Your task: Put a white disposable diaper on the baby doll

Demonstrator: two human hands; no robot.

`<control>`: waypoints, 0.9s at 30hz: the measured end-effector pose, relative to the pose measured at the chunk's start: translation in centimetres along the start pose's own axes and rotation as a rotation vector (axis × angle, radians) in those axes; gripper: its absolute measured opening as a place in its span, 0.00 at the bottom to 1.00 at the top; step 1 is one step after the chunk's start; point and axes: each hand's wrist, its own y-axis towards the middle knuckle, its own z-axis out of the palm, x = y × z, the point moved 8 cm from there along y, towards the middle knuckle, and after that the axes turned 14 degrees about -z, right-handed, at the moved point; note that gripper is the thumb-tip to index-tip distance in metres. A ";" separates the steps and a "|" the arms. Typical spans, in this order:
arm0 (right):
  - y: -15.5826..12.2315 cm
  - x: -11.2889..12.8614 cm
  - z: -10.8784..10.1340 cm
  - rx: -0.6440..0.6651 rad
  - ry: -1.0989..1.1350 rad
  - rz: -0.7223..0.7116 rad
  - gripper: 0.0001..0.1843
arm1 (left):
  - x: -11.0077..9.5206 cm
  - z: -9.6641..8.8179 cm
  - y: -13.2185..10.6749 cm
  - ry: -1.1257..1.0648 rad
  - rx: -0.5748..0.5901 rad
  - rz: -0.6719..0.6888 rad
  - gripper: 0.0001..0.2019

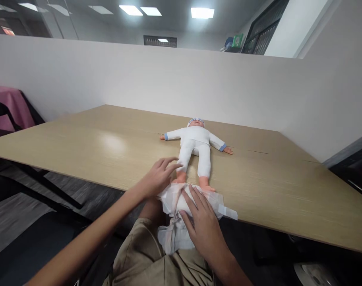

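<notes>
Tan table (133, 131) with supine doll (195, 137). Right hand (203, 214), fingers spread, on diaper (183, 204) at the edge; left hand (161, 174), fingers loosely extended, near doll's leg.

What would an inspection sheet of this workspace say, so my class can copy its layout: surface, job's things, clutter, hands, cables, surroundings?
Surface: light wood-toned table, with thin dark lines in its top.
Job's things: doll on its back, arms spread, feet toward the person; what looks like a white diaper at the near edge, partly over the lap, its tab sticking out rightward.
Clutter: blue and green items beyond the low wall.
Left hand: fingers extended by the doll's leg; contact unclear.
Right hand: spread on the diaper.
Cables: nothing seen.
Surroundings: pale wall, dark chair, pink cloth.
</notes>
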 end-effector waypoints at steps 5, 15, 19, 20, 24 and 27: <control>0.1 -0.4 -0.4 0.024 0.028 -0.001 0.29 | -2.5 3.9 7.1 0.310 0.276 0.446 0.59; 0.7 -1.5 -1.2 0.108 0.073 -0.068 0.33 | -6.5 6.9 10.5 0.070 0.256 0.743 0.21; 1.4 -2.6 -1.0 0.173 0.101 -0.098 0.37 | -6.7 6.1 11.7 -0.011 0.278 0.732 0.18; 1.7 -3.1 -0.9 0.186 0.101 -0.101 0.37 | -6.7 5.4 12.2 -0.065 0.289 0.708 0.18; 3.4 -5.4 -0.6 0.235 0.102 -0.112 0.35 | -6.6 1.4 15.2 -0.349 0.295 0.580 0.16; 5.1 -7.4 -0.4 0.241 0.119 -0.121 0.34 | -6.4 -1.5 17.7 -0.505 0.286 0.503 0.19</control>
